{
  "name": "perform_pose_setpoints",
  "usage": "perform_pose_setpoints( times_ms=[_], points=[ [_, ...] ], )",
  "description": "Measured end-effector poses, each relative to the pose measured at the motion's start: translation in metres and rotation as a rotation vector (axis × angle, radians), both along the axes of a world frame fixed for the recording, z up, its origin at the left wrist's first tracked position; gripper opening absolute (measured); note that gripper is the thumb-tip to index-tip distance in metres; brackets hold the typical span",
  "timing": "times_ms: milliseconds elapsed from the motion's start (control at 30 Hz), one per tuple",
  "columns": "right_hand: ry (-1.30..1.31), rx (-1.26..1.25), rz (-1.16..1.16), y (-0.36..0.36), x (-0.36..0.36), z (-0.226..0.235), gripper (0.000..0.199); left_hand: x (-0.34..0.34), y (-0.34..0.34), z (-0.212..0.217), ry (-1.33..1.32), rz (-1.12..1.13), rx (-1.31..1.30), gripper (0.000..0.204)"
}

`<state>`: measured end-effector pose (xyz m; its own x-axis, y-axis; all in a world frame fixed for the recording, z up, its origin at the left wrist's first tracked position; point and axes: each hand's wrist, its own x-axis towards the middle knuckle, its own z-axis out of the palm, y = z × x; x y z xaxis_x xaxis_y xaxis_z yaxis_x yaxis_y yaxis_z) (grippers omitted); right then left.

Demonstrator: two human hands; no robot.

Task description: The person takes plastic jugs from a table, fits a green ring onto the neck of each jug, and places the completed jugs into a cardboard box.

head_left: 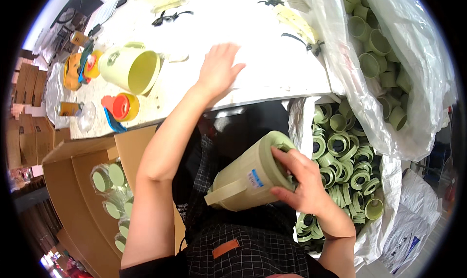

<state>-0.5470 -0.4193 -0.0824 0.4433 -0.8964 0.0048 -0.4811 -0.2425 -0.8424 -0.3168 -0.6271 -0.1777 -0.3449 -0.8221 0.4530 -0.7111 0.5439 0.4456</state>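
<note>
Jug (245,178) (pale green, lying sideways) sits clamped in right hand (299,183) grip; left hand (219,68) rests spread flat on table (272,44).

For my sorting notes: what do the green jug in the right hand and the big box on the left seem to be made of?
Green jug: likely moulded plastic, matt, one even colour, smooth handle. Box: brown corrugated cardboard, judging by its dull folded flaps.

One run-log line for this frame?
left hand: flat on white table | right hand: gripping pale green jug | bag of green rings beside
</note>
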Motion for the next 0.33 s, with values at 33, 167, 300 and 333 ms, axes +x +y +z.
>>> perform_pose_setpoints(
  times_ms=[33, 167, 300, 333],
  points=[
    [0.025, 0.007, 0.025, -0.003, -0.005, -0.001, 0.077, 0.014, -0.003, -0.02, -0.181, 0.043, 0.258, 0.016],
    [-0.399, 0.25, 0.073, -0.013, -0.031, -0.032, 0.067, 0.047, 0.039, -0.021, -0.226, 0.165, 0.31, 0.008],
    [-0.453, 0.239, 0.057, -0.031, -0.023, -0.03, 0.057, -0.018, 0.02, 0.013, 0.121, -0.066, 0.119, 0.006],
    [-0.434, 0.179, 0.077, -0.032, -0.019, -0.029, 0.055, -0.02, 0.02, 0.013, 0.125, -0.069, 0.119, 0.006]
  ],
)
